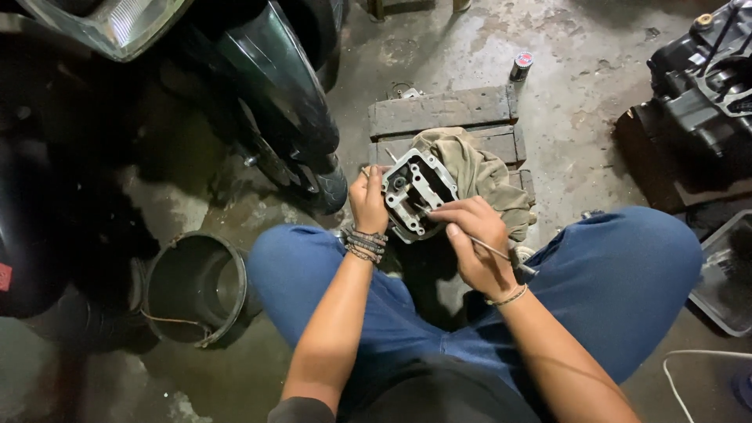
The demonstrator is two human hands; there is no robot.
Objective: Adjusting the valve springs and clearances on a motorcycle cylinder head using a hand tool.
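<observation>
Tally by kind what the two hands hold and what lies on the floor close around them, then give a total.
Metal engine part, held by the left hand: 1
Thin tool, in the right hand: 1
Rag: 1
Wooden block: 1
Bucket: 1
Small can: 1
Total: 6

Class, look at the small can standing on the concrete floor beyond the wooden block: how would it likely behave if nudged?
The small can looks narrow and upright, so it would probably tip easily. Being round, it would likely roll once down. The concrete floor looks patchy, perhaps damp, so it might slide.
</observation>
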